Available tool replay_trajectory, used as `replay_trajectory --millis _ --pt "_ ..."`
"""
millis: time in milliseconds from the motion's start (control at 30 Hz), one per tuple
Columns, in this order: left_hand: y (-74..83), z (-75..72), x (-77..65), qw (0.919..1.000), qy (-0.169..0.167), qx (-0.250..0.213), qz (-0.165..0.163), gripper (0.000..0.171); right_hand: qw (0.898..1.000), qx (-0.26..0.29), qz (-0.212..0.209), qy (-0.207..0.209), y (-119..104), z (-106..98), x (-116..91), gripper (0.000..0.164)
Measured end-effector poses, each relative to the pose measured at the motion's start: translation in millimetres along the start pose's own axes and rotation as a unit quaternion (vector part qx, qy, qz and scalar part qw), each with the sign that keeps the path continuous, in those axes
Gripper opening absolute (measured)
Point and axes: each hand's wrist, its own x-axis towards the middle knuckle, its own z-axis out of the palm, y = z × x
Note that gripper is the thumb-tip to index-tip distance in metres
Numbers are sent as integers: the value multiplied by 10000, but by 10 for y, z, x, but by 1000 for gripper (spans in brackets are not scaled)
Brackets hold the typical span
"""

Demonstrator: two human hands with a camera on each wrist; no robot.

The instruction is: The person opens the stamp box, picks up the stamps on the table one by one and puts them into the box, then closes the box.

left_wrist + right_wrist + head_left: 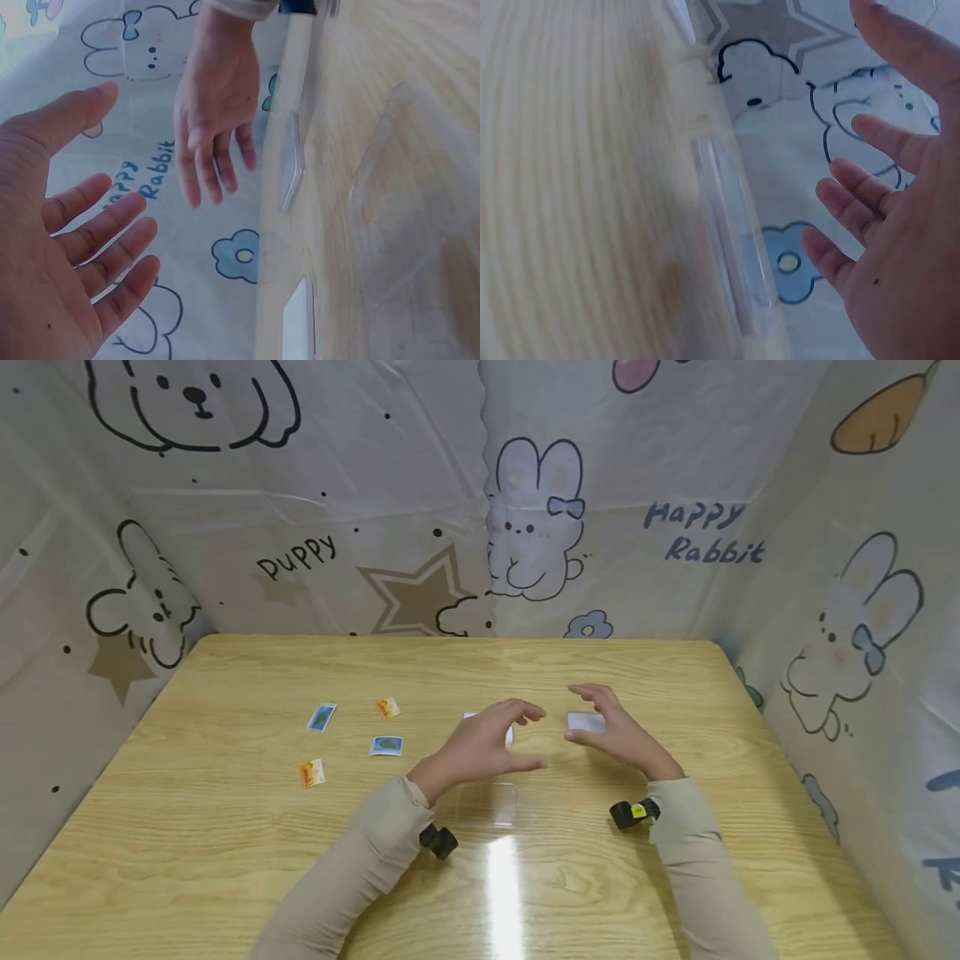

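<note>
My left hand [487, 742] hovers over the middle of the table, thumb and fingers spread apart with nothing between them. Partly hidden beneath it lies a white card stack [509, 736]. My right hand [618, 732] faces it, also with thumb and fingers apart and nothing held. Beside its palm is a second white stack [583, 722], which shows in the right wrist view as a flat clear case [735, 232] with pale contents. In the left wrist view both palms show, fingers loosely bent. Nearer to me than the left hand lies a clear plastic tray [487, 806].
To the left on the wooden table [225, 827] lie small picture cards: a blue card [322, 717], another blue card [386, 746], an orange card [387, 708] and another orange card [312, 773]. A printed cloth [420, 510] hangs behind and along the sides.
</note>
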Motion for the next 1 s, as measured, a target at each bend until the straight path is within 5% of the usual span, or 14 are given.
replay_trajectory --millis 500,1000 --pt "-48 144 696 9974 -469 -176 -515 82 9965 -599 575 -107 367 -292 -191 91" --pt "-159 477 990 9881 -982 -475 -1089 83 9929 -419 1060 -341 627 -329 -212 92"
